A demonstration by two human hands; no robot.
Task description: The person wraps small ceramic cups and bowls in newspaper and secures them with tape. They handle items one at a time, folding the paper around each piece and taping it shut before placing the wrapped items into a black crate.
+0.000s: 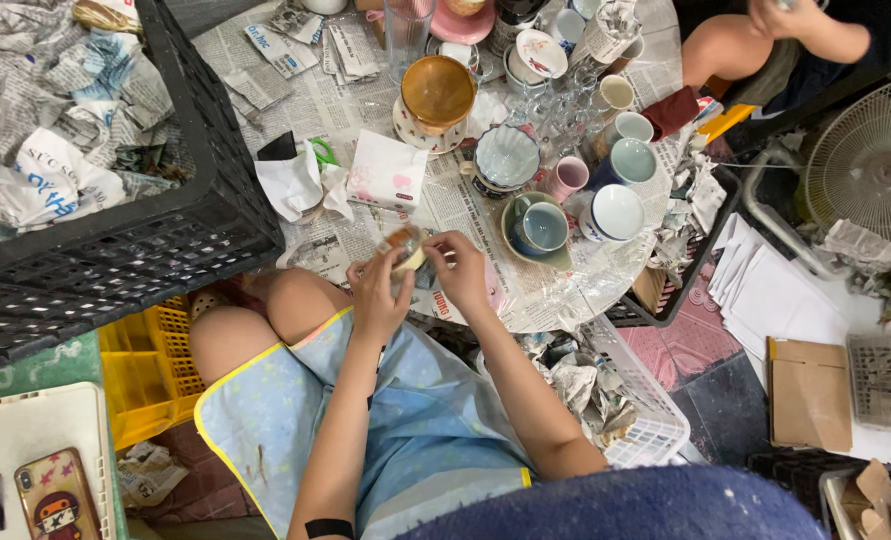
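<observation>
Both hands, left (378,292) and right (462,268), pinch a small cup (405,246) with their fingers over the newspaper-covered table (555,290).

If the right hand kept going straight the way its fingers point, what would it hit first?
The right hand points left toward the small brown-topped roll that the left hand holds, so it would probably meet that first; depth is unclear.
</observation>
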